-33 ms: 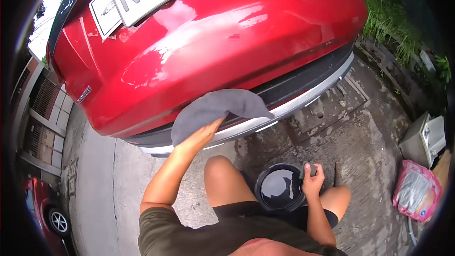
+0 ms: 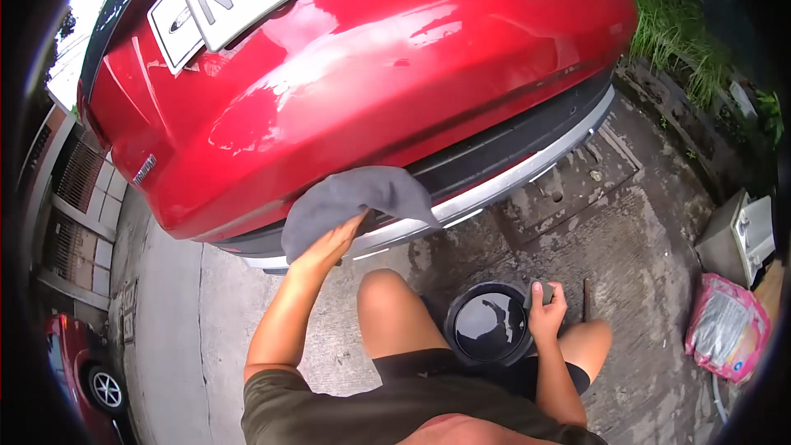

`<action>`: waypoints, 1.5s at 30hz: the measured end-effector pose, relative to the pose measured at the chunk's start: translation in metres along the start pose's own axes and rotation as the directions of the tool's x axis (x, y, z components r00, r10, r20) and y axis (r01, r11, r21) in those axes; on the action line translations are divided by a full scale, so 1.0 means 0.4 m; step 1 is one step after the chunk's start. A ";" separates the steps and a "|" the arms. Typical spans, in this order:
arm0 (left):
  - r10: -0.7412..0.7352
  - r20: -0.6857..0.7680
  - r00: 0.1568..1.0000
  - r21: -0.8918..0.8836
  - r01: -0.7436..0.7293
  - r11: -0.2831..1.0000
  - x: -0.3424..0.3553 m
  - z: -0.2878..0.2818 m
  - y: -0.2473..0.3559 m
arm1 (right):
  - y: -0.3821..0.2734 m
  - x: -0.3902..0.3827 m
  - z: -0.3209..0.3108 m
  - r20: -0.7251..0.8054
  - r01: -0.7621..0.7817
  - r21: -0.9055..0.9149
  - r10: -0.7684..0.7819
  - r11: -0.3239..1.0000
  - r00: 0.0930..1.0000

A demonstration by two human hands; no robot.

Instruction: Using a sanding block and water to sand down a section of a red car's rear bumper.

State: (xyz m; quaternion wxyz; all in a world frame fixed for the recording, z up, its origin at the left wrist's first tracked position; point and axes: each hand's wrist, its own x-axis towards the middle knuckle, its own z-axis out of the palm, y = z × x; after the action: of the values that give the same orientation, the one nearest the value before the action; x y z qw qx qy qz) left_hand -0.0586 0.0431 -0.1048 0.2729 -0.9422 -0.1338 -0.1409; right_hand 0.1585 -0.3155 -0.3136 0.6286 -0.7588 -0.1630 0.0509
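Note:
My left hand [image 2: 334, 243] holds a grey cloth [image 2: 354, 198] against the lower rear bumper [image 2: 511, 144] of a red car [image 2: 371, 91]. The cloth spreads over the black and silver trim, and some of my fingertips are hidden under it. Between my knees stands a round black bucket [image 2: 489, 325] with dark, reflecting liquid inside. At its right rim my right hand [image 2: 547, 313] is closed, thumb up, on a small grey block-like piece [image 2: 531, 295]. Whether that piece is a sponge or part of the bucket, I cannot tell.
Wet patches mark the concrete ground [image 2: 577, 231]. To the right are a grey plastic box [image 2: 733, 239] and a pink package [image 2: 725, 330], with grass [image 2: 680, 41] beyond. Another red car [image 2: 86, 371] stands at far left, near a gated wall [image 2: 78, 198].
My left hand and the cloth have slid left and slightly down along the bumper. My right hand keeps its place at the bucket.

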 end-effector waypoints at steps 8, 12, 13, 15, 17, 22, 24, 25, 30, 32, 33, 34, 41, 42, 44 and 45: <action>-0.237 -0.286 0.928 -0.078 0.224 0.971 -0.106 -0.071 -0.139 | 0.019 0.035 -0.014 -0.025 -0.059 0.062 0.061 0.996 0.998; -0.339 -0.406 0.848 -0.034 0.357 0.934 0.240 -0.256 -0.010 | 0.020 0.029 -0.015 -0.029 -0.096 0.047 0.098 0.994 0.995; -0.309 -0.408 0.859 -0.041 0.321 0.946 0.310 -0.276 0.016 | 0.026 0.029 -0.012 -0.022 -0.097 0.067 0.099 0.993 0.995; -0.250 -0.406 0.879 -0.112 0.223 0.968 0.440 -0.306 0.070 | 0.029 0.027 0.015 -0.003 -0.066 0.074 0.066 0.995 0.998; -0.127 -0.522 0.844 -0.139 0.063 0.988 0.566 -0.282 0.139 | 0.003 0.021 0.046 0.041 -0.060 0.087 0.057 0.994 0.998; 0.197 -0.460 0.866 0.232 -0.097 0.968 0.684 -0.164 0.260 | -0.064 0.000 0.078 0.104 -0.033 0.119 0.021 0.992 0.994; 0.335 -0.383 0.861 0.374 -0.187 0.908 0.608 -0.083 0.247 | -0.018 -0.014 0.062 0.124 -0.050 0.090 0.039 0.995 0.992; 0.410 -0.278 0.868 0.672 -0.129 0.729 0.535 -0.077 0.230 | -0.003 -0.019 0.054 0.133 -0.054 0.085 0.042 0.995 0.990; 0.412 -0.074 0.908 0.262 -0.381 0.887 0.191 -0.182 -0.004 | 0.043 -0.047 0.023 0.211 -0.052 -0.005 0.052 0.999 0.976; 0.377 -0.353 0.856 0.221 -0.315 0.923 0.113 -0.233 -0.039 | 0.036 -0.044 0.017 0.256 -0.094 0.008 0.089 0.996 0.963; 0.295 -0.328 0.898 0.210 -0.236 0.949 0.071 -0.250 -0.043 | 0.048 -0.036 0.007 0.336 -0.239 0.007 0.223 0.971 0.915; 0.218 -0.374 0.902 0.204 -0.149 0.968 0.031 -0.259 -0.054 | 0.059 -0.029 0.006 0.423 -0.377 0.000 0.342 0.926 0.839; -0.334 -0.424 0.841 0.075 0.401 0.913 0.131 -0.221 -0.062 | 0.172 -0.008 0.084 0.606 -0.097 -0.135 0.160 0.986 0.780; -0.318 -0.408 0.856 0.031 0.361 0.932 0.204 -0.200 -0.009 | 0.184 0.000 0.075 0.601 -0.056 -0.178 0.153 0.983 0.784; -0.212 -0.419 0.883 0.020 0.242 0.970 0.359 -0.234 0.083 | 0.186 -0.004 0.084 0.575 -0.066 -0.151 0.142 0.986 0.806; -0.151 -0.443 0.884 -0.031 0.153 0.988 0.435 -0.233 0.130 | 0.186 -0.015 0.089 0.568 -0.077 -0.148 0.148 0.986 0.810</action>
State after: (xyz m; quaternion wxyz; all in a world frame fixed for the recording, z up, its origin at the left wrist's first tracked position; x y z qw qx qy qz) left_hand 0.1013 -0.0203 0.0051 0.2867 -0.8711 -0.1416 -0.3728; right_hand 0.1565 -0.2956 -0.3937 0.4997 -0.7516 -0.3032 0.3058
